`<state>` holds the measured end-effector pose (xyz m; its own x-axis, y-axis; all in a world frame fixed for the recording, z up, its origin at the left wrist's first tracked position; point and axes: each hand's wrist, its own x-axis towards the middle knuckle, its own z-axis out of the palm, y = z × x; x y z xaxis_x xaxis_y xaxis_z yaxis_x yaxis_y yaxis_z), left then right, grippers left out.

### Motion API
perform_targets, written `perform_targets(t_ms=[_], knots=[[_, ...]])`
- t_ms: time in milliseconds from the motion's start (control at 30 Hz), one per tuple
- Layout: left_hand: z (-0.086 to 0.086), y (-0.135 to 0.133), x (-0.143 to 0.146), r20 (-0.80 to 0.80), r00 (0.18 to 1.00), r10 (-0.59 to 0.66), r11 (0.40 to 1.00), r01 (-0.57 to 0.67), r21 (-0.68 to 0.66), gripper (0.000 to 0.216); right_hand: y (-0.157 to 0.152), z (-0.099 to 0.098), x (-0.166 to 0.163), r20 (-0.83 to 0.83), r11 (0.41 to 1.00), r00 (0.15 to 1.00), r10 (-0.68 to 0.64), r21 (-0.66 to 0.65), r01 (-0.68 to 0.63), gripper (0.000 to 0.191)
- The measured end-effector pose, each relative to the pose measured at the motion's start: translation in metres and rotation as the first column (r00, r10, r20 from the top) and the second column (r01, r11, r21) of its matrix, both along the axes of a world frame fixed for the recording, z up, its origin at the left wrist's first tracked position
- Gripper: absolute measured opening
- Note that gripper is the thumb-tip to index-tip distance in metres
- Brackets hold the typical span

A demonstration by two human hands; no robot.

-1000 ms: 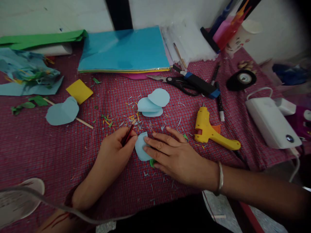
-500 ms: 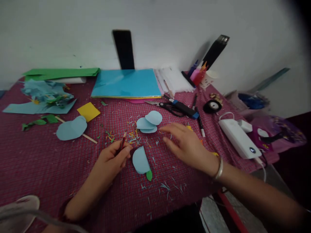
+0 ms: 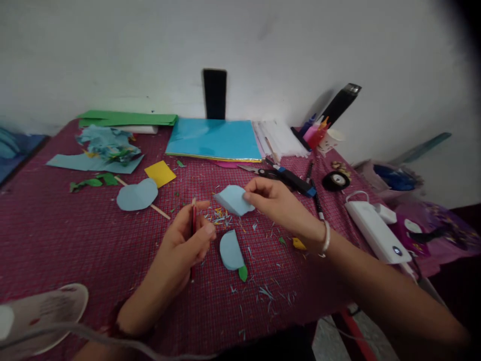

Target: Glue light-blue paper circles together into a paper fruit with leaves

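Note:
My left hand (image 3: 186, 240) is closed around a red pencil (image 3: 193, 228), held upright above the red checked tablecloth (image 3: 56, 235). My right hand (image 3: 276, 200) pinches a stack of light blue paper cut-outs (image 3: 233, 199) and holds it just above the cloth. Between the hands lies another light blue folded cut-out (image 3: 230, 249) with a small green leaf piece (image 3: 243, 273) at its lower end.
Blue paper on a stick (image 3: 137, 194), a yellow square (image 3: 160, 173) and crumpled scraps (image 3: 107, 143) lie left. Blue sheets (image 3: 214, 139), green paper (image 3: 128, 119), scissors (image 3: 263, 172), markers, a tape roll (image 3: 335, 180) and a white power bank (image 3: 374, 225) sit behind and right. Paper slivers litter the cloth.
My right hand left the cut-out on the cloth, reached to the stack of blue cut-outs behind it and picked it up. The view has tilted up. The left hand still holds the pencil.

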<state>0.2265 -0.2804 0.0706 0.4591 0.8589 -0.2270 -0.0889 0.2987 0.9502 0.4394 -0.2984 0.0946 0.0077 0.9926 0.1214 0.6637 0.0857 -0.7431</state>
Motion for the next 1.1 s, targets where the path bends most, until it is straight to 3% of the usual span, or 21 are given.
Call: perform_targets(t_ms=[100,233,300,367,433,533,600,700,833,933,1033,1100], knots=[[0.004,0.001,0.000,-0.016,1.000,-0.007,0.990,0.009,0.142,0.056,-0.017,0.006,-0.019,-0.348,0.991,0.934,0.086,-0.067,-0.116,0.014],[0.006,0.003,-0.005,-0.153,0.988,-0.018,0.957,0.061,0.283,0.015,-0.029,0.006,-0.034,-0.334,0.986,0.936,0.113,-0.083,-0.148,0.011],[0.007,0.003,-0.006,-0.170,0.985,0.010,0.947,0.045,0.317,0.017,-0.032,0.002,-0.036,-0.267,0.994,0.959,0.096,-0.015,-0.104,0.007],[0.007,0.002,-0.006,-0.172,0.984,0.049,0.939,0.013,0.344,0.017,-0.035,-0.004,-0.037,-0.281,0.996,0.956,0.085,0.018,-0.083,0.034],[0.006,0.001,-0.005,-0.159,0.985,0.069,0.933,-0.007,0.360,0.014,-0.037,-0.012,-0.038,-0.427,0.993,0.899,0.096,-0.020,-0.116,0.047],[0.004,-0.001,-0.003,-0.143,0.989,0.047,0.937,0.006,0.349,0.018,-0.038,-0.019,-0.041,-0.615,0.986,0.787,0.058,-0.088,-0.142,0.021],[0.004,-0.002,-0.002,-0.173,0.985,0.007,0.939,0.053,0.341,0.015,-0.039,-0.020,-0.044,-0.640,0.988,0.768,0.014,-0.109,-0.109,0.011],[0.004,-0.003,-0.002,-0.210,0.977,-0.044,0.932,0.116,0.345,0.012,-0.041,-0.017,-0.047,-0.675,0.989,0.737,0.013,-0.101,-0.110,0.015],[0.001,-0.003,-0.004,-0.179,0.977,-0.114,0.937,0.166,0.308,0.013,-0.045,-0.015,-0.050,-0.707,0.982,0.704,0.062,-0.081,-0.168,0.048],[-0.005,-0.003,-0.003,-0.157,0.977,-0.144,0.949,0.182,0.259,0.014,-0.045,-0.020,-0.053,-0.698,0.993,0.715,0.038,-0.056,-0.107,0.042],[-0.007,-0.005,0.000,-0.166,0.986,-0.020,0.972,0.058,0.227,0.013,-0.043,-0.024,-0.052,-0.673,1.000,0.739,-0.012,-0.027,-0.008,0.027],[-0.005,-0.006,0.001,-0.096,0.990,0.102,0.985,-0.087,0.146,0.021,-0.043,-0.024,-0.048,-0.553,0.993,0.832,-0.047,0.063,0.098,0.018]])
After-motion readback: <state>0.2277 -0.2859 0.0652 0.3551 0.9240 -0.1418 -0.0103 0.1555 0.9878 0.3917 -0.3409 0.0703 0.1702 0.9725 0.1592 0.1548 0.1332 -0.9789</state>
